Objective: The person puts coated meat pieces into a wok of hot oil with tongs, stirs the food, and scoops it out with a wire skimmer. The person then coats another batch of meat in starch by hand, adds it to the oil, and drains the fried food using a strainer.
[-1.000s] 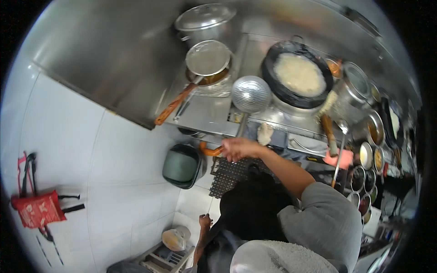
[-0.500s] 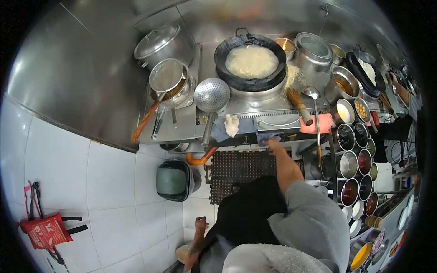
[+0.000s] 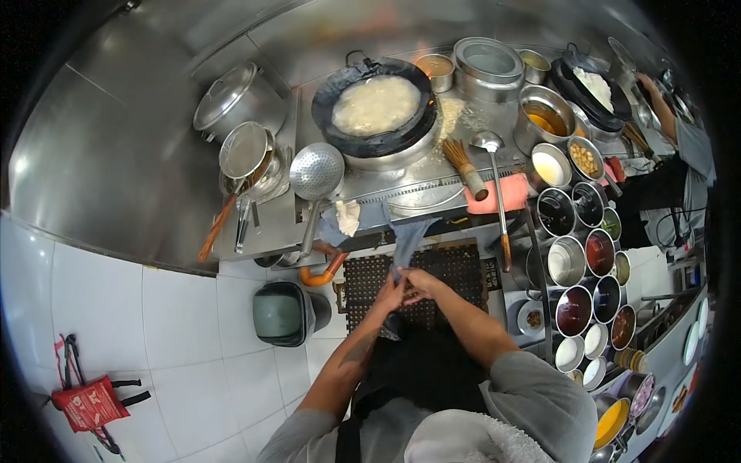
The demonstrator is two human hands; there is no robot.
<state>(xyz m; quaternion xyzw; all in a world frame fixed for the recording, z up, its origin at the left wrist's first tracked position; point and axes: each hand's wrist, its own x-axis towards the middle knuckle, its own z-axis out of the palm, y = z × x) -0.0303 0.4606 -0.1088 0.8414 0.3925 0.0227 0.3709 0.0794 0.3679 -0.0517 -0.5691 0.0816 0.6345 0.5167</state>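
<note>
A blue-grey cloth (image 3: 410,241) hangs down from the front edge of the stove counter. My left hand (image 3: 390,295) is closed on its lower end. Against it, my right hand (image 3: 420,283) has its fingers bent around the same end, partly hiding the cloth. Above on the counter edge lies a small whitish cloth (image 3: 348,218). A perforated skimmer (image 3: 317,171) rests to the left, its handle over the edge. Behind stands a black wok (image 3: 328,116) with pale, bubbling liquid (image 3: 376,106).
To the right are a bamboo brush (image 3: 466,171), a pink cloth (image 3: 498,194) and a long ladle (image 3: 500,202). Several sauce pots (image 3: 566,261) crowd the rack beyond. A bin (image 3: 282,312) stands at left below. Another person's arm (image 3: 660,104) reaches in at far right.
My left hand has come up from low at the left to meet my right hand. The blue-grey cloth is now pulled down toward me, and the view has shifted.
</note>
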